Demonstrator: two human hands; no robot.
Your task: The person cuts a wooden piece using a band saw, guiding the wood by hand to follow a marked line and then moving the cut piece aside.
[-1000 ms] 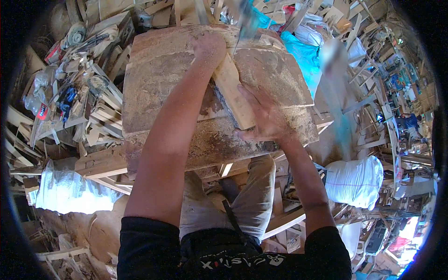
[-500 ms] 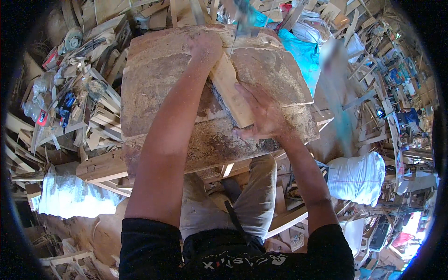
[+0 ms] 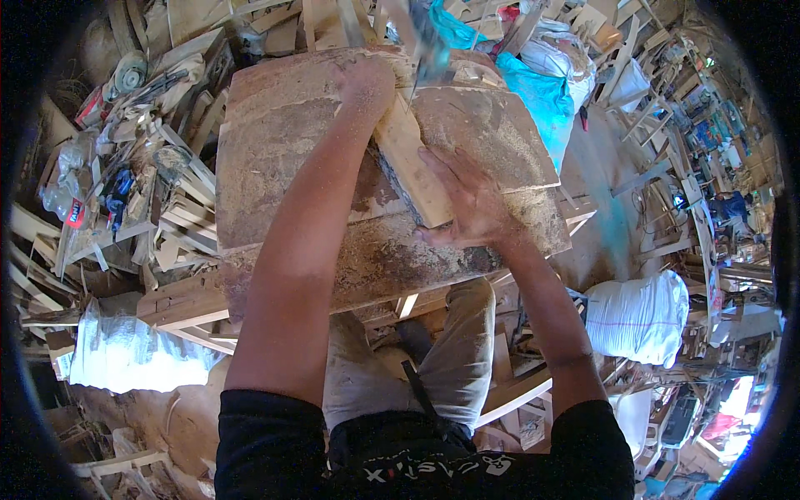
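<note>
A pale wooden board (image 3: pixel 411 167) with a dark rough left edge lies slantwise on a worn, sawdust-covered work table (image 3: pixel 283 167). My left hand (image 3: pixel 367 82) bears on its far end, fingers bent down over the wood and partly blurred. Around the near end, my right hand (image 3: pixel 471 200) grips the board, with its fingers along the right side and the thumb at the end. A thin upright saw blade (image 3: pixel 413 90) meets the far end, just right of my left hand. Above it hangs a blurred blue-grey machine part (image 3: pixel 432 60).
Wood offcuts (image 3: pixel 187 212) lie heaped to the left, with a plastic bottle (image 3: pixel 60 200) among them. A turquoise sack (image 3: pixel 537 96) stands past the table's far right corner. White sacks (image 3: pixel 637 317) flank me low on the right and left. Wooden frames (image 3: pixel 658 125) crowd the right side.
Both hands and the board stay almost where they were. The blur of the blue-grey part above the blade looks different, and a blurred shape beyond the table's right side is gone.
</note>
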